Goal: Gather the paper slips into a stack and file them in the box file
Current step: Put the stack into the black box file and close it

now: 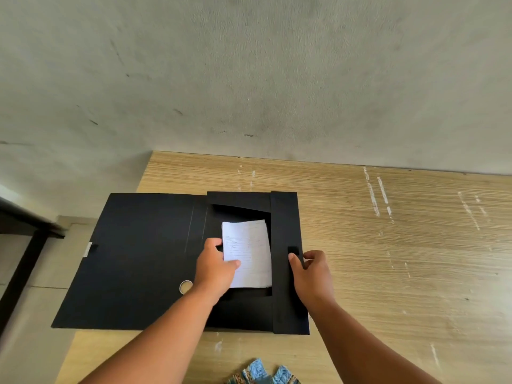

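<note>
The stack of paper slips [248, 253] is already sitting inside the tray of the black box file [144, 259], which is lying open on the wooden worktop [388, 245]. The left hand [214, 268] is pressing the stack down, thumb on top of the sheets and fingers curling round the left edge, so that grip is pinching the slips. The right hand [311, 273] is holding the file's right side flap, thumb on the inner face and fingers curled behind it.

If I were doing this, I'd be squaring the slips flat against the tray's corner before folding any flap over, otherwise the top sheets are probably going to catch and crease.

The top slip is lined with handwriting, but it's too small and blurry to read. No brand is showing anywhere, just a round finger hole [186, 287] in the spine.
</note>
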`<control>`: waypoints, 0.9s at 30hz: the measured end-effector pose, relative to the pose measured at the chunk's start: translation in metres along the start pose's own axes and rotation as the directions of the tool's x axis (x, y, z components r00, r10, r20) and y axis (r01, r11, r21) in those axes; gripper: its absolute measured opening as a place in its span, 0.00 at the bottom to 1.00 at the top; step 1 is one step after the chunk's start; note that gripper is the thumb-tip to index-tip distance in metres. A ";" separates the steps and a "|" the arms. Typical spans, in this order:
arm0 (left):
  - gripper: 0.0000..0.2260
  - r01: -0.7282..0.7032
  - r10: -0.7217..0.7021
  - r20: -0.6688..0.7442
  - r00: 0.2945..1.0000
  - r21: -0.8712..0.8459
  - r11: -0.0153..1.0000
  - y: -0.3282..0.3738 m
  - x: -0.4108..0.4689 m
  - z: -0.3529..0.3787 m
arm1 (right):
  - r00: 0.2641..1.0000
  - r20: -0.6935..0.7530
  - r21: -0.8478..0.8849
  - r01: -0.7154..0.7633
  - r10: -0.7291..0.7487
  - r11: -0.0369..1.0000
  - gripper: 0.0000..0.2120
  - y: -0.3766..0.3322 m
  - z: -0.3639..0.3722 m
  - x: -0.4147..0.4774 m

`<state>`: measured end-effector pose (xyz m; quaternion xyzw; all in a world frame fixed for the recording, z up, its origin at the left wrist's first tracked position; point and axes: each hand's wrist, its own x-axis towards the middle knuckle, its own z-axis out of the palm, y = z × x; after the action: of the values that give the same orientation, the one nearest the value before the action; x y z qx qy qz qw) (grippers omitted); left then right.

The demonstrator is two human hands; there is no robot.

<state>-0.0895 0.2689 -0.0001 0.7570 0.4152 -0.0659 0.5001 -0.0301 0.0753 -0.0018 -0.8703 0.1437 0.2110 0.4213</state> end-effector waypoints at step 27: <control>0.23 0.017 0.014 -0.356 0.934 0.084 0.996 -0.039 0.018 -0.072 | 0.823 0.061 -0.314 0.553 -0.565 0.772 0.16 -0.048 0.054 -0.050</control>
<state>-0.1282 0.3431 -0.0016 0.7771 0.4961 0.0541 0.3836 -0.0662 0.1513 0.0247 -0.9334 -0.1493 0.0804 0.3163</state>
